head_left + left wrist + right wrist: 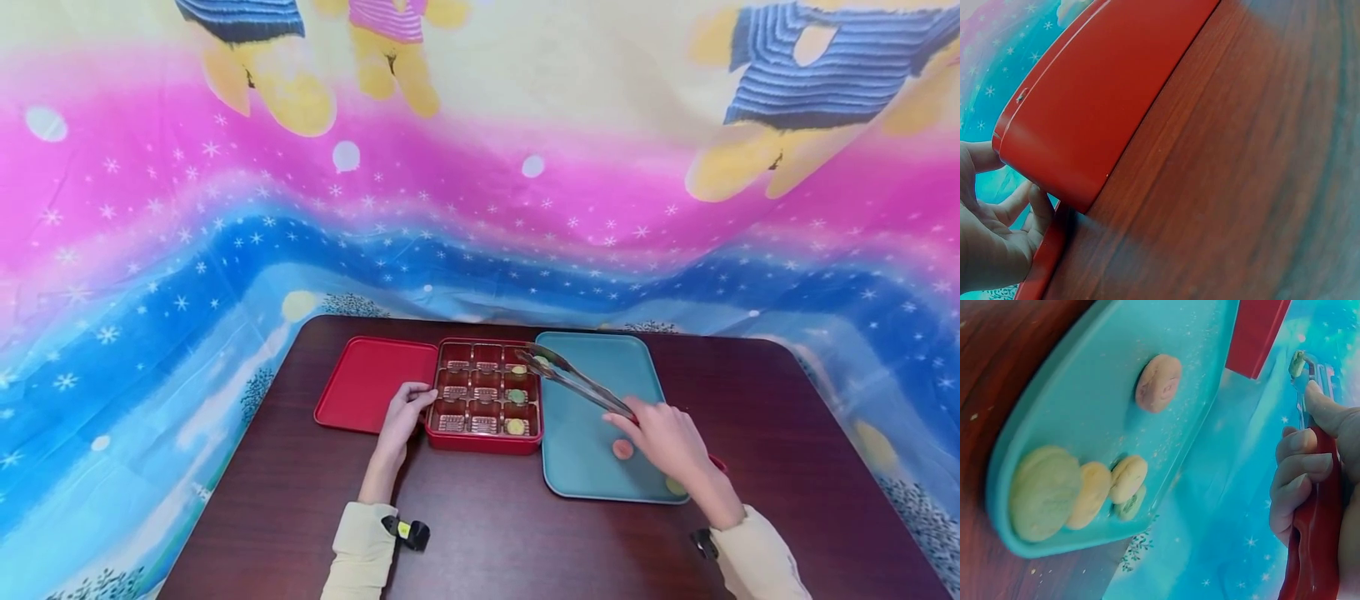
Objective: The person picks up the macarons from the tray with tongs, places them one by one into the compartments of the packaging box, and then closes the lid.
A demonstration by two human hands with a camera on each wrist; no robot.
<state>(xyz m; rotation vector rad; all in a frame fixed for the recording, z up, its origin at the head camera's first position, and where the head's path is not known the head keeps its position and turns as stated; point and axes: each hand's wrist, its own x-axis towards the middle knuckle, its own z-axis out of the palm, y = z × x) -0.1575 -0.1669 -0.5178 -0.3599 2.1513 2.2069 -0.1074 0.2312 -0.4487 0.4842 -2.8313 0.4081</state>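
Observation:
My right hand (pixel 671 442) grips red-handled metal tongs (pixel 581 385), whose tips reach over the back right of a red box (pixel 483 446). In the right wrist view a small green macaron (pixel 1297 364) shows at the tong tips. A clear insert divides the box into several compartments; its right column holds a yellow macaron (pixel 516 427) at the front, a green one (pixel 516 396) in the middle and a yellow one (pixel 518 370) at the back. My left hand (pixel 403 412) holds the box's left side, one digit at the rim and other fingers curled against the wall.
A teal tray (pixel 585 475) lies right of the box, with a pink macaron (pixel 1159 384) and, at its near right corner, a green macaron (pixel 1046 494) beside several others. Left of the box lies a red lid (pixel 375 383). A printed cloth (pixel 480 167) hangs behind the table.

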